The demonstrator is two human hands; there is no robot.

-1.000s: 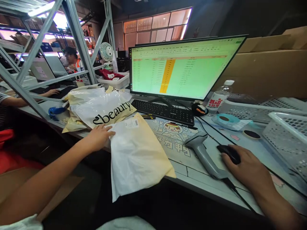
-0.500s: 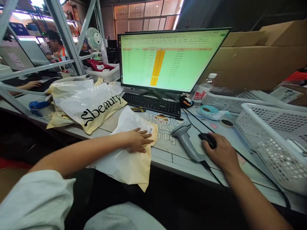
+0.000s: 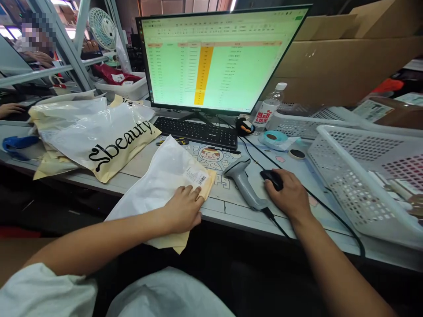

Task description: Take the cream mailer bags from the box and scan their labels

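Observation:
My left hand (image 3: 185,208) grips the near edge of a white and cream plastic mailing bag (image 3: 148,180), fingers on top and thumb low at the edge. A barcode label (image 3: 195,175) shows just beyond the fingertips. Part of the bag hangs over the desk's front edge, and my forearm hides some of it. My right hand (image 3: 291,193) is wrapped over a black computer mouse (image 3: 272,179) on the desk mat. Between the two hands a grey barcode scanner (image 3: 246,185) lies on the mat, its cable running toward the front edge.
A monitor (image 3: 214,66) displays a spreadsheet behind a black keyboard (image 3: 194,131). Several mailing bags (image 3: 99,132) are piled at left. A bottle (image 3: 267,110), a tape roll (image 3: 273,138) and white baskets (image 3: 350,185) stand at right. Beyond the metal frame sits another person (image 3: 36,39).
My left hand has gone from lying flat on the bag to gripping its near edge, uncovering the label. My right hand stays on the mouse. The view has shifted right and down.

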